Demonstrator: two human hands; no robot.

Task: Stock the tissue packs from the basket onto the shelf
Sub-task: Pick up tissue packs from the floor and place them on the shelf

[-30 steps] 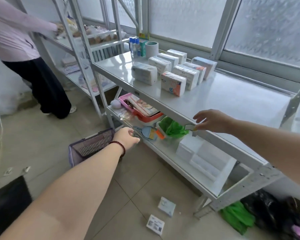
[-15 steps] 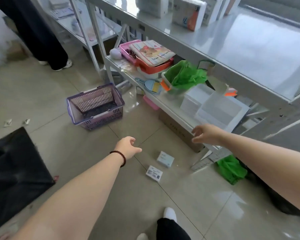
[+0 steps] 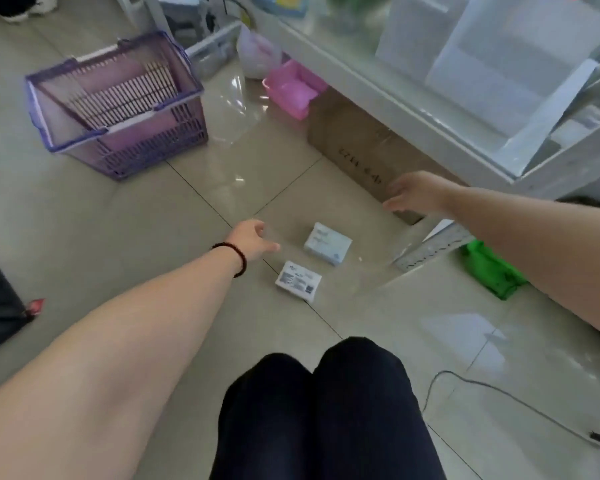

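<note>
Head view. The person crouches over a glossy beige tiled floor (image 3: 153, 271), dark-trousered knees (image 3: 323, 393) at the near edge. Two small tissue packs lie on the tiles at centre, near each other but apart: a pale blue soft plastic-wrapped tissue pack (image 3: 327, 243), farther and to the right, and a white flat tissue pack with a printed label (image 3: 298, 280), nearer. The left hand (image 3: 253, 239), a dark bead bracelet (image 3: 238, 258) at its wrist, hovers just left of the packs with fingers loosely spread and holds nothing. The right hand (image 3: 414, 194) reaches out in front of a brown cardboard box (image 3: 361, 147) under the white metal shelf (image 3: 378, 88); its fingers are extended and it too holds nothing. The purple slatted plastic shopping basket (image 3: 118, 105) stands at far left, well apart from both packs; no pack is visible inside it.

Risks, as judged. The slick wrap and flat lie of the packs on a smooth tile favour a sliding rather than a lifted pack if the fingers press from one side only. The blue pack lies close to the shelf's foot, so a push to the right may send it underneath. A thin grey cable (image 3: 499, 396) trails at near right and could catch a foot on rising. The low shelf edge overhangs the reach of the right arm and may be struck.
</note>
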